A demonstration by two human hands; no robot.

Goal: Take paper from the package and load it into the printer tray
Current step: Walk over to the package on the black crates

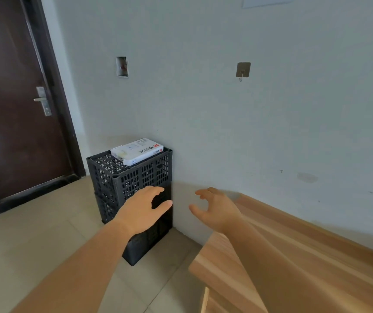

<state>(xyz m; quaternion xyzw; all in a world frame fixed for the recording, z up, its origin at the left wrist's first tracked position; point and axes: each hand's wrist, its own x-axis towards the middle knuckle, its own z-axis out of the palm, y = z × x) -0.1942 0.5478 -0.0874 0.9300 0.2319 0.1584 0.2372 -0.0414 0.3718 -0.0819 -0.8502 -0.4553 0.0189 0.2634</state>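
A white paper package point(137, 151) with red and black print lies flat on top of stacked black plastic crates point(133, 177) against the wall. My left hand point(143, 206) reaches forward in front of the crates, below the package, fingers apart and holding nothing. My right hand point(215, 207) is stretched out beside it, to the right of the crates, fingers spread and curled, also holding nothing. Neither hand touches the package. No printer is in view.
A wooden table point(305, 256) fills the lower right, its corner near my right arm. A dark brown door point(16, 105) with a metal handle stands at the left. The wall carries a hook point(243, 70) and an open switch box point(122, 66). Beige floor tiles point(45, 233) lie in front of the crates.
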